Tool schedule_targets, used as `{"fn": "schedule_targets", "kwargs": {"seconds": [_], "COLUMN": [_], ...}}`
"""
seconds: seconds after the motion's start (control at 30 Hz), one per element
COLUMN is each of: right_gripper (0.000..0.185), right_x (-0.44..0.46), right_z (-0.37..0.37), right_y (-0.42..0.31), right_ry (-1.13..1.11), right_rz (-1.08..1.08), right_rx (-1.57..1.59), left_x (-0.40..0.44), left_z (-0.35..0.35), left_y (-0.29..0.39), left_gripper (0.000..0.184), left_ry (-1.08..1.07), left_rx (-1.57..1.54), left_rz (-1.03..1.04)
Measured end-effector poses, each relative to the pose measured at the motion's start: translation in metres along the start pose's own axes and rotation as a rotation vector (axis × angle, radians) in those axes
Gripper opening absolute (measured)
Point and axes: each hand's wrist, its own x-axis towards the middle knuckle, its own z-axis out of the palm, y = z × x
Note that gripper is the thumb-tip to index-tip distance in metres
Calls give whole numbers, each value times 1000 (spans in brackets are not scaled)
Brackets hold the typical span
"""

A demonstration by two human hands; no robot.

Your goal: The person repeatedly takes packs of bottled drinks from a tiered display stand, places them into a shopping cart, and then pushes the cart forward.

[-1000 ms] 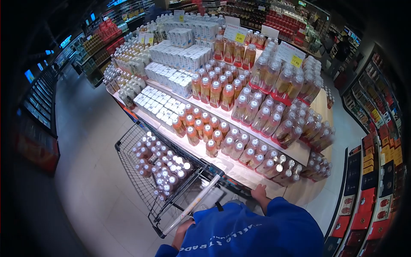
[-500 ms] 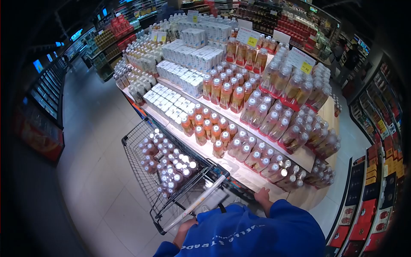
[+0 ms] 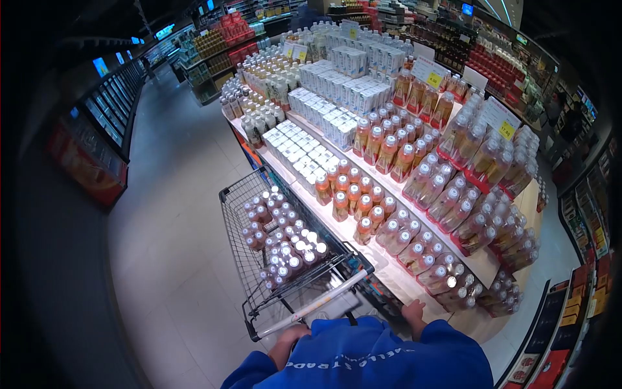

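Observation:
My left hand (image 3: 289,334) is closed, its fingers curled just on my side of the pale handle bar (image 3: 324,303) of a shopping cart. Whatever it may hold is hidden. My right hand (image 3: 413,311) lies with fingers stretched out at the front edge of a wooden display shelf (image 3: 396,285), holding nothing. Inside the wire shopping cart (image 3: 234,214) stand several shrink-wrapped packs of dark bottles (image 3: 285,249) with white caps. Nearest my right hand on the shelf are wrapped packs of bottles (image 3: 447,275) with pale caps.
Orange drink bottles (image 3: 364,206) and white cartons (image 3: 295,148) fill the tiered display. Price signs (image 3: 499,118) stand among the upper packs. Glass-door coolers (image 3: 107,107) line the left aisle, with tiled floor (image 3: 175,227) between. Red boxes (image 3: 551,366) sit on a rack at right.
The view has turned left, so display and cart appear farther right. My right hand stays at the shelf edge, and my left hand remains closed near the cart handle.

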Motion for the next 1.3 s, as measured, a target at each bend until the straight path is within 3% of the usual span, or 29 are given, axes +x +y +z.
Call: {"fn": "schedule_targets", "kwargs": {"seconds": [0.07,0.17,0.37,0.47,0.57,0.67,0.87,1.3], "right_gripper": [65,65,64,64,63,63,62,66], "right_x": [2,3,1,4,5,6,5,2], "right_z": [3,4,3,6,8,8,7,6], "right_y": [2,4,2,3,3,2,2,1], "right_ry": [9,15,5,12,24,24,21,28], "right_rz": [-10,-23,-17,-22,-24,-18,-9,-53], "right_rx": [-4,-6,-3,-2,-16,-25,-23,-41], "left_x": [45,-4,-10,-15,28,4,19,-35], "left_z": [26,6,20,21,46,35,39,6], "left_y": [-57,6,10,13,-41,-10,-38,20], "left_gripper": [79,76,69,71,74,77,79,73], "left_ry": [6,95,269,275,240,245,145,67], "left_rx": [52,-19,-46,-28,95,23,14,-68], "left_rz": [168,-86,-98,-106,74,-53,71,-268]}}
